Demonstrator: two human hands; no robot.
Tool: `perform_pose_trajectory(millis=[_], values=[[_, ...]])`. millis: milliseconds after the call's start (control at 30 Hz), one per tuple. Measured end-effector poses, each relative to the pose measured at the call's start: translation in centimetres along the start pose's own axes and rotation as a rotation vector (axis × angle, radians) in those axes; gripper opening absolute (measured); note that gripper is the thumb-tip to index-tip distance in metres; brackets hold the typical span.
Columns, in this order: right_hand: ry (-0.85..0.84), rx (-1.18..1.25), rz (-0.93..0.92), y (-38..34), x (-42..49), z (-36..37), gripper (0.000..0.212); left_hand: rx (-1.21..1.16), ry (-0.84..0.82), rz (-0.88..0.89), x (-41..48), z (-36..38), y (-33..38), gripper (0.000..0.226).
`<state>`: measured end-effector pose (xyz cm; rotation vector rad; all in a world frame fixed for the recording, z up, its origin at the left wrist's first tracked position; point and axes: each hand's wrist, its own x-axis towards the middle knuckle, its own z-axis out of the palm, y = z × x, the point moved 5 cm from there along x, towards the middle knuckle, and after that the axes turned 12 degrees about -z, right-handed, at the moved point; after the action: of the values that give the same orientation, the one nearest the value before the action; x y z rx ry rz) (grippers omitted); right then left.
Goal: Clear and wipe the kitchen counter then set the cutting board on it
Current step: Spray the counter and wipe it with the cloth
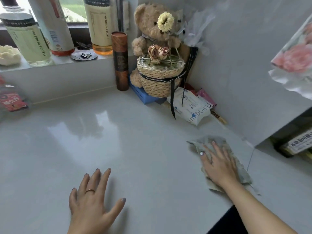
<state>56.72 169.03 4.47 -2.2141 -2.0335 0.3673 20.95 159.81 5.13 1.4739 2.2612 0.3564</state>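
The pale glossy kitchen counter fills most of the head view. A grey-green cloth lies flat on it at the right. My right hand presses down on the cloth with its fingers spread. My left hand rests flat on the bare counter near the front, fingers apart, holding nothing, a ring on one finger. No cutting board is in view.
In the back corner stand a teddy bear behind a woven basket, a brown tube, a blue box and a wipes pack. Tall bottles line the windowsill. A red-labelled jar sits at the left.
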Motion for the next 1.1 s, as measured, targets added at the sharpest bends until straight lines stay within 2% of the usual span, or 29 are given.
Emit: perform_pose_trajectory(millis=[67, 133, 167, 267, 333, 400, 467, 567, 633, 700, 767, 833, 900, 1000, 1100], values=[[0.045, 0.013, 0.147, 2.6, 1.2, -1.5, 0.052, 0.004, 0.025, -0.022, -0.4, 0.1, 0.2, 0.101], [0.064, 0.008, 0.153, 1.7, 1.5, -1.3, 0.052, 0.032, 0.03, -0.046, -0.7, 0.1, 0.7, 0.1], [0.05, -0.002, 0.089, 0.6, 0.8, -0.6, 0.052, 0.051, 0.039, -0.05, -0.8, 0.1, 0.9, 0.098], [0.007, -0.006, -0.26, -1.8, -3.0, 2.0, 0.055, 0.044, 0.135, -0.048, -1.2, -0.1, 1.7, 0.088], [-0.039, 0.025, -0.344, -0.3, -3.5, 1.4, 0.058, 0.046, 0.157, -0.062, -1.3, -0.1, 1.7, 0.084], [-0.01, -0.001, -0.274, 2.5, -0.8, 0.1, 0.054, 0.061, 0.168, -0.063, -1.2, 0.1, 1.5, 0.082], [-0.009, -0.001, -0.105, 4.2, 3.3, -1.4, 0.05, 0.081, 0.174, -0.062, -1.1, 0.2, 1.3, 0.082], [-0.037, 0.023, -0.035, 1.9, 6.3, -1.6, 0.051, 0.115, 0.164, -0.056, -1.0, 0.6, 0.9, 0.082], [-0.036, 0.041, -0.161, -2.3, 4.4, 0.2, 0.05, 0.098, 0.175, -0.038, -0.8, 0.6, 0.8, 0.08], [-0.027, 0.071, -0.382, -7.3, -0.1, 2.4, 0.051, 0.027, 0.2, -0.016, -0.8, 0.3, 0.6, 0.078], [-0.084, 0.115, -0.572, -10.1, -4.3, 3.5, 0.052, -0.165, 0.162, -0.029, -1.0, -0.3, 0.5, 0.078], [-0.128, 0.146, -0.641, -9.0, -5.5, 2.9, 0.048, -0.376, 0.134, -0.073, -1.5, -1.5, 0.4, 0.069], [-0.106, 0.133, -0.586, -5.3, -5.0, 1.7, 0.045, -0.428, 0.199, -0.083, -2.4, -2.8, 0.0, 0.06], [-0.068, 0.034, -0.387, -0.9, -3.4, 0.3, 0.048, -0.401, 0.302, -0.074, -4.4, -4.7, -1.0, 0.061], [-0.038, 0.013, -0.264, -3.2, -4.1, 0.8, 0.05, -0.353, 0.335, -0.12, -6.5, -5.6, -3.4, 0.076]])
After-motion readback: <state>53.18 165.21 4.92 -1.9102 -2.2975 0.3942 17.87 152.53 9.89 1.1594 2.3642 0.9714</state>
